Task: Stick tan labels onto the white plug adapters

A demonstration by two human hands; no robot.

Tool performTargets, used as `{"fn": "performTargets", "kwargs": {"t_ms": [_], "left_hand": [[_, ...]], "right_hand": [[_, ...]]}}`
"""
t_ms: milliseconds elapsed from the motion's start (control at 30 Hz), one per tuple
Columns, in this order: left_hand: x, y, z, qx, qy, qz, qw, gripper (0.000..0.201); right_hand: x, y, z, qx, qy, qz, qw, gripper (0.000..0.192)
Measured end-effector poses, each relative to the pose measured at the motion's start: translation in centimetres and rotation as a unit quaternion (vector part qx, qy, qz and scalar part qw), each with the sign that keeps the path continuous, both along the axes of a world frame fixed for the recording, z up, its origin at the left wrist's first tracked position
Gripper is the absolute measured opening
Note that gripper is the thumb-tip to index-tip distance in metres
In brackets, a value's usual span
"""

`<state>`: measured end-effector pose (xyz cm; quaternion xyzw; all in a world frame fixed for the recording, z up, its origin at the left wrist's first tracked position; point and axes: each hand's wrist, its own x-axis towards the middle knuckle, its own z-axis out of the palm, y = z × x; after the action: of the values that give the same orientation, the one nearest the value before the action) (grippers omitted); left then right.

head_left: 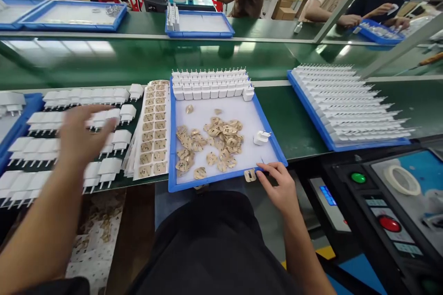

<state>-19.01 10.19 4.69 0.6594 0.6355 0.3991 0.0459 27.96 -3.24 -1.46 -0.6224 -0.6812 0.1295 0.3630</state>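
Note:
My left hand (pixel 81 136), blurred by motion, is over the rows of white plug adapters (pixel 119 140) at the left, its thumb and fingers apart. Nothing shows in its grip. At the front right corner of the blue-rimmed tray (pixel 207 184), my right hand (pixel 279 186) pinches a tan die-cut sticker (pixel 249 175) with two dark slots. Inside this tray lies a heap of loose tan pieces (pixel 226 136). A single white plug adapter (pixel 261 137) rests near its right wall, and rows of adapters (pixel 211 85) stand pins-up along its back.
Sheets of tan stickers (pixel 154 129) lie left of the tray. Another blue tray (pixel 311 113) at the right is full of adapters with pins up. A machine with a red button (pixel 390 223) stands front right. Co-workers sit across the green bench (pixel 138 55).

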Motion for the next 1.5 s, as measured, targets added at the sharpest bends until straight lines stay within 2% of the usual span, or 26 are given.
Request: {"fn": "performTargets", "kwargs": {"t_ms": [67, 133, 233, 300, 433, 467, 567, 633, 700, 733, 800, 867, 933, 1067, 1133, 1200, 1300, 1367, 1433, 1500], "left_hand": [[5.0, 1.2, -1.0, -0.014, 0.050, -0.106, 0.993, 0.038], [10.5, 2.2, -1.7, -0.036, 0.049, -0.216, 0.975, 0.029], [18.3, 3.1, -2.2, -0.061, 0.045, -0.335, 0.939, 0.025], [22.7, 3.4, -2.6, -0.069, 0.050, -0.397, 0.914, 0.031], [30.1, 3.8, -3.7, -0.089, 0.066, -0.446, 0.888, 0.062], [31.5, 4.0, -3.9, -0.095, 0.074, -0.455, 0.882, 0.064], [34.0, 4.3, -4.1, -0.133, 0.091, -0.480, 0.862, 0.046], [34.0, 4.1, -3.7, -0.177, 0.045, -0.479, 0.858, 0.033], [32.7, 3.3, -2.8, -0.223, -0.063, -0.460, 0.857, 0.034], [31.6, 2.5, -2.3, -0.245, -0.130, -0.451, 0.849, 0.038], [29.0, 0.5, -1.4, -0.289, -0.263, -0.441, 0.808, 0.048], [26.3, -1.9, -0.8, -0.320, -0.376, -0.435, 0.754, 0.052], [23.8, -4.4, -1.1, -0.319, -0.462, -0.409, 0.720, 0.049], [20.3, -8.4, -3.8, -0.267, -0.564, -0.332, 0.707, 0.038], [19.1, -9.8, -5.1, -0.247, -0.569, -0.317, 0.717, 0.036], [18.1, -10.8, -5.9, -0.232, -0.536, -0.312, 0.749, 0.035], [16.9, -11.8, -6.2, -0.190, -0.426, -0.292, 0.835, 0.040], [16.5, -12.1, -6.1, -0.148, -0.357, -0.275, 0.880, 0.046], [16.3, -12.2, -6.2, -0.125, -0.329, -0.263, 0.898, 0.049], [16.2, -12.3, -6.4, -0.133, -0.346, -0.256, 0.893, 0.049]], "right_hand": [[-0.3, 0.4, 0.1, 0.009, -0.014, 0.018, 1.000, 0.019], [-0.5, 0.6, 0.0, 0.014, -0.009, 0.027, 0.999, 0.016], [-0.7, 0.8, -0.1, 0.007, 0.009, 0.031, 0.999, 0.014], [-0.8, 0.7, 0.1, 0.001, 0.018, 0.038, 0.999, 0.014], [-1.1, -0.1, 1.1, -0.013, 0.060, 0.095, 0.994, 0.013], [-1.0, -0.3, 1.3, -0.014, 0.081, 0.106, 0.991, 0.012], [-0.6, -0.9, 1.6, 0.010, 0.171, 0.092, 0.981, 0.009], [-0.2, -0.9, 1.2, 0.026, 0.249, 0.055, 0.967, 0.007], [0.0, -0.7, 0.7, 0.019, 0.324, 0.025, 0.945, 0.006], [-0.1, -0.5, 0.5, 0.010, 0.357, 0.018, 0.934, 0.005], [-0.6, 0.1, 0.3, -0.002, 0.412, 0.026, 0.911, 0.004], [-1.6, 0.7, 0.5, -0.006, 0.453, 0.064, 0.889, 0.005], [-3.0, 1.2, 1.3, -0.010, 0.474, 0.129, 0.871, 0.004], [-6.3, 2.0, 3.0, -0.044, 0.469, 0.260, 0.843, 0.004], [-7.8, 2.3, 3.4, -0.065, 0.468, 0.282, 0.835, 0.004], [-8.9, 2.5, 3.3, -0.078, 0.474, 0.283, 0.830, 0.004], [-10.3, 2.6, 2.8, -0.097, 0.480, 0.280, 0.826, 0.004], [-10.9, 2.5, 2.6, -0.117, 0.487, 0.285, 0.817, 0.004], [-11.4, 2.4, 2.4, -0.140, 0.502, 0.293, 0.801, 0.004], [-11.7, 2.3, 2.3, -0.163, 0.519, 0.301, 0.784, 0.005]]}}
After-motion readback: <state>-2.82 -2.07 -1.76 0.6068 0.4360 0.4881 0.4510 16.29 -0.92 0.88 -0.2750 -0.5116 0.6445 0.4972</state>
